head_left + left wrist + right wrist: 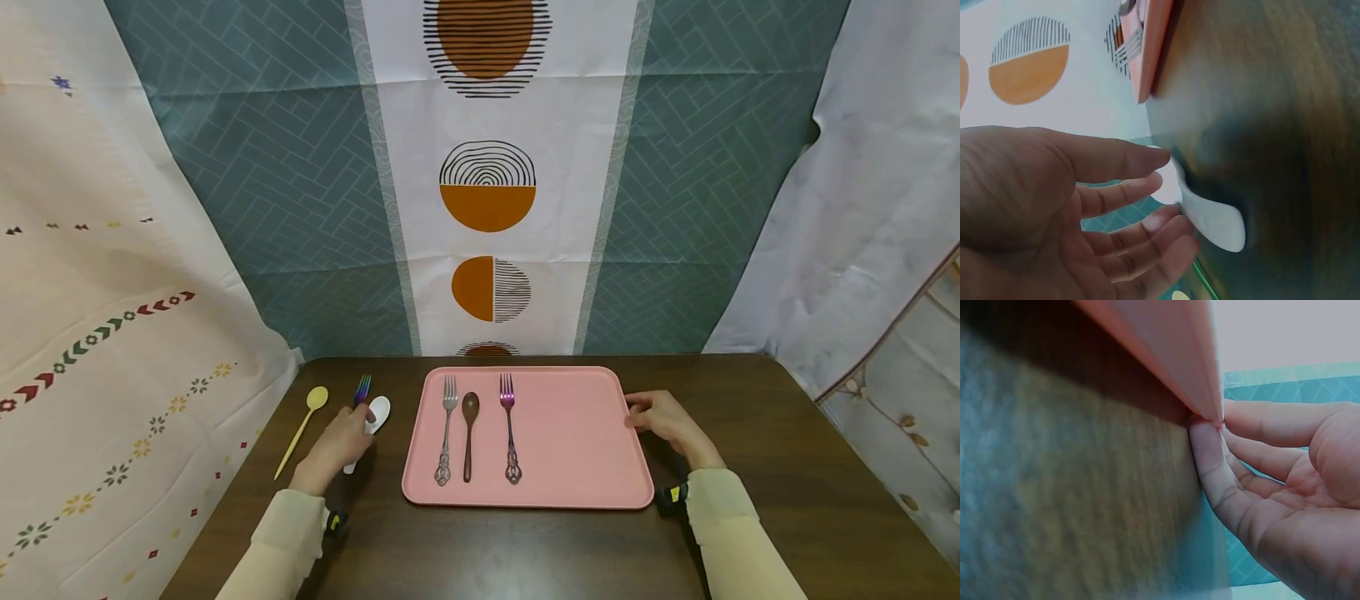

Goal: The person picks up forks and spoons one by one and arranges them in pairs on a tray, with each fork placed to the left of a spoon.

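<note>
My left hand (347, 439) is low over a white spoon (380, 410) on the table, left of the pink tray. In the left wrist view, the thumb tip and fingertips sit at either side of the spoon's neck (1192, 203), with a gap between them. Just beyond this hand lies a rainbow-coloured fork (362, 389), its handle partly hidden. My right hand (671, 422) pinches the right edge of the tray (577, 442) between thumb and fingers. On the tray lie a silver fork (448, 402), a brown spoon (469, 412) and a purple fork (508, 402).
A yellow spoon (316, 398) lies at the far left of the brown wooden table (487, 550). Patterned cloths hang behind the table (667, 275) and along both sides.
</note>
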